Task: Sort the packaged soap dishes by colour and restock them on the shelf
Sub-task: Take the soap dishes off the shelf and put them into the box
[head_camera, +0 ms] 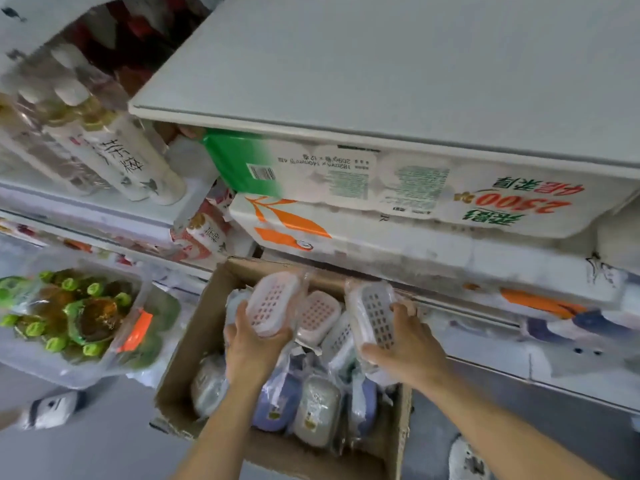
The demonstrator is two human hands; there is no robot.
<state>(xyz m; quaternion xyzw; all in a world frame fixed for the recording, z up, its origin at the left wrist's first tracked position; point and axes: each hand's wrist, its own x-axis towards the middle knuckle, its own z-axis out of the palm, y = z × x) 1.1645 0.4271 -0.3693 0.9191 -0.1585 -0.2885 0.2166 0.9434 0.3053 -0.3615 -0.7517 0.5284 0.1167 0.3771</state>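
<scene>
An open cardboard box (194, 344) on the floor holds several wrapped soap dishes in pink, grey, purple and white. My left hand (251, 348) grips a pink soap dish (273, 303) by its near end, lifted above the box. My right hand (408, 344) grips a grey-white soap dish (375, 306) along its right side, also raised. Another pink dish (318, 315) lies between them in the box. Purple dishes (277, 400) and a grey dish (317, 408) lie lower in the box. The empty white shelf (381, 71) spreads above.
Packs of toilet paper (398, 188) fill the space under the white shelf. White bottles (128, 161) stand on the left shelf. A wrapped pack of green-capped bottles (76, 313) sits left of the box. Grey floor surrounds the box.
</scene>
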